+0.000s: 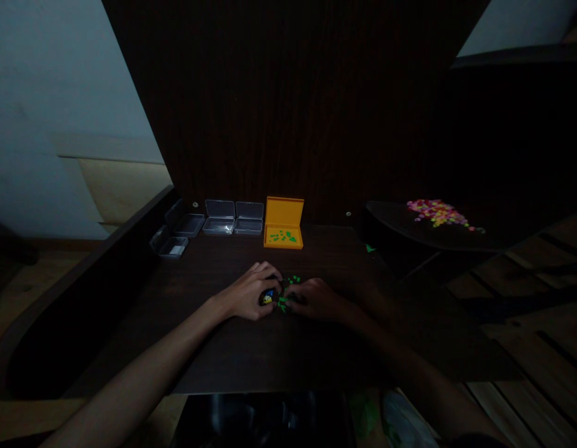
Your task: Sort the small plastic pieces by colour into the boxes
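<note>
In the head view, my left hand [253,291] rests on the dark tabletop with its fingers curled. Small blue and yellow pieces [268,297] show in the gap between its thumb and fingers. Opposite it, my right hand [311,297] is bent inward, with fingertips close together at a scatter of small green pieces [282,302]. Whatever the fingertips of either hand hold is too dark and small to make out. Just behind the hands lie a few more loose green pieces. Further back stands an opened orange box [283,244] with green pieces inside.
Several clear plastic boxes with raised lids, such as this clear box [218,226], stand at the back left. On a dark raised surface [386,218] to the right lies a heap of pink and yellow pieces [438,213]. A side panel [83,286] borders the left.
</note>
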Available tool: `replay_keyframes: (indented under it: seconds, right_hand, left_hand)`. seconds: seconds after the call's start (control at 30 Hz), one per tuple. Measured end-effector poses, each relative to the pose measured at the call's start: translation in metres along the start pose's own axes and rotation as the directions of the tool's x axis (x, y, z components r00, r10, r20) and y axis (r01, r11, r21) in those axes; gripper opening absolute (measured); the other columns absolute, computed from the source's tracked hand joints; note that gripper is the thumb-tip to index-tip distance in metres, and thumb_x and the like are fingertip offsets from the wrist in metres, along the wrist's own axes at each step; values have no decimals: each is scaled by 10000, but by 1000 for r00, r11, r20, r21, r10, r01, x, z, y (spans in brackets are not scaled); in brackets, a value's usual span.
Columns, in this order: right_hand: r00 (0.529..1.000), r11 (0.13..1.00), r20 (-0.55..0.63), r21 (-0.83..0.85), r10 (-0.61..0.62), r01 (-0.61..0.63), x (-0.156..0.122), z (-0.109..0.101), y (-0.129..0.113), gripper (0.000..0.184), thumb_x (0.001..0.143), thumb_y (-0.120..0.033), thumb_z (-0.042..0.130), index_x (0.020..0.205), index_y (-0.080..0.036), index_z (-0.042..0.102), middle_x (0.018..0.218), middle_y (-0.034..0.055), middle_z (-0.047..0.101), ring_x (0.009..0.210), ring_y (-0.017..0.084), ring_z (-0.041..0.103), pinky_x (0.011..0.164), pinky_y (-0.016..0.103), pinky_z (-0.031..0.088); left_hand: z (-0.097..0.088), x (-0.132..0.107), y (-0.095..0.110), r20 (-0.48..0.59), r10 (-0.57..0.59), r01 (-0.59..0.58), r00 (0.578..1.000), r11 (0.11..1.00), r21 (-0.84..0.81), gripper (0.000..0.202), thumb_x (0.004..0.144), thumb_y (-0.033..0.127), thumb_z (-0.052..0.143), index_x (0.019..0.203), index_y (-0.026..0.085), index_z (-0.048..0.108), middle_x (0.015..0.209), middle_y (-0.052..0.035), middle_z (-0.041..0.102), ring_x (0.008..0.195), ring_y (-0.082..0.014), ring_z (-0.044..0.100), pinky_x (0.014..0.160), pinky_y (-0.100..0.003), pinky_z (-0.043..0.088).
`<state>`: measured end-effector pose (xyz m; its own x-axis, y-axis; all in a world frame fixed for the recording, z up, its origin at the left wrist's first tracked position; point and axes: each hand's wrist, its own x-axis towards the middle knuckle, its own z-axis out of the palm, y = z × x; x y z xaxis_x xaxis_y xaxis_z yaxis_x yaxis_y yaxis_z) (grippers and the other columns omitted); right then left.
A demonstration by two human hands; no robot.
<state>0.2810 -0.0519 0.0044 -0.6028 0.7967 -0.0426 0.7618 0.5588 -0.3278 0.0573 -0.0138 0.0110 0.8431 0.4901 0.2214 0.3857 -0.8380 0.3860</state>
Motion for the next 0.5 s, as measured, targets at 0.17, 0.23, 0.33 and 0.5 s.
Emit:
replay_keyframes:
  seconds: [0.17,0.23,0.33,0.5]
  right_hand:
    - [999,999,-12,31,42,-41,1,4,-1,231,903,-358,566,1072,-250,679,933,30,717,891,191,639,806,296,405]
    - [999,999,-25,46,29,-27,1,4,0,215,903,-343,568,1052,-244,688,875,24,709,844,175,629,784,284,402]
    - [998,998,-67,68,-8,12,1,-2,5,208,905,-329,558,1019,-227,699,769,6,676,726,138,595,706,246,388]
    - [978,986,-193,158,77,-46,7,-22,28,262,887,-359,549,955,-167,713,555,-43,542,501,92,458,548,215,322]
  left_hand:
    - [-1,1,3,0,12,-12,1000,1000,-17,217,756,274,637,959,197,634,1149,-76,588,1102,-263,492,977,-409,376]
    - [-2,1,3,-1,13,-13,1000,1000,-21,232,752,270,637,972,196,628,1146,-75,590,1106,-261,492,986,-408,374]
    - [-3,0,3,-5,7,-7,1000,1000,-16,259,737,260,636,987,196,617,1145,-78,587,1107,-266,489,991,-415,375]
    - [-3,0,1,-9,-10,10,1000,1000,14,351,728,340,675,1036,197,587,1153,-80,582,1104,-272,487,990,-427,366]
